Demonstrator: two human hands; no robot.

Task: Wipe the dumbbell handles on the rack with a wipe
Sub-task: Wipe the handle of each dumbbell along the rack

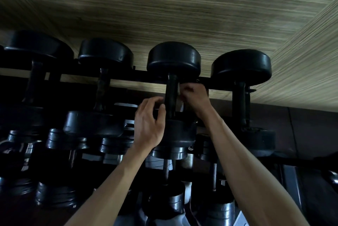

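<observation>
Right hand (193, 97) pinching pale wipe (180, 100) against dumbbell handle (171, 97); left hand (150, 123) just beside, fingers loosely curled, nothing visibly held.

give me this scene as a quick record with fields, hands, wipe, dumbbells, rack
setting: dumbbell rack against a wood-grain wall
top row: four black dumbbells in view
dumbbell being worked on: third from left
handle: dark, upright in view
wipe: pale, at the right side of the handle
right hand: holds the wipe against the handle
left hand: fingers curled at the handle's left side; contact unclear
lower rows: more dumbbells, dim
</observation>
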